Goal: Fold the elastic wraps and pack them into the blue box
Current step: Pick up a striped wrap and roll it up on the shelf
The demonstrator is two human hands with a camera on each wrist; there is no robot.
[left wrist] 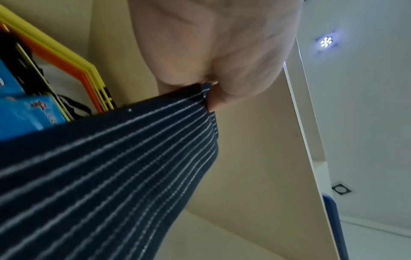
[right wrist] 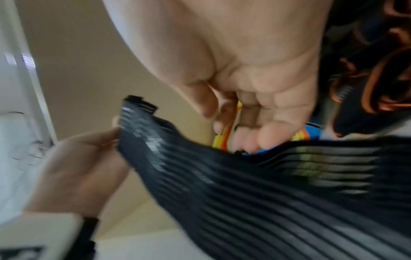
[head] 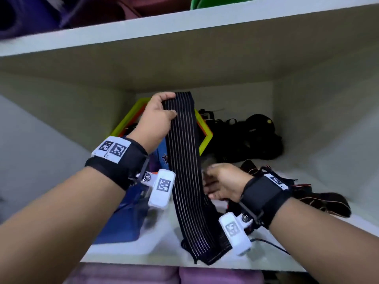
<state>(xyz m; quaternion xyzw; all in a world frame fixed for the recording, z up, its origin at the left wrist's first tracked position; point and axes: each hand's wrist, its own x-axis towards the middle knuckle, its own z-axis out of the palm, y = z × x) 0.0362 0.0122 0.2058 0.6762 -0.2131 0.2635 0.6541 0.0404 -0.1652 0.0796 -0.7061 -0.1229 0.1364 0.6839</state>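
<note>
A long black elastic wrap with thin white stripes (head: 184, 160) hangs from my raised left hand (head: 167, 105), which pinches its top end between thumb and fingers. Its lower end is bunched on the white shelf (head: 196, 244). In the left wrist view the pinch (left wrist: 209, 91) sits at the wrap's (left wrist: 111, 167) upper corner. My right hand (head: 215, 181) is lower, at the wrap's right edge, fingers loosely curled; in the right wrist view these fingers (right wrist: 255, 139) hover just above the wrap (right wrist: 244, 193) without gripping it. The blue box (head: 123, 222) lies under my left forearm.
Yellow and orange frames (head: 131, 117) lean at the back left of the shelf. A heap of black straps (head: 252, 136) fills the back right. More dark wraps with orange trim (head: 320, 199) lie by my right wrist. A shelf board (head: 184, 27) runs overhead.
</note>
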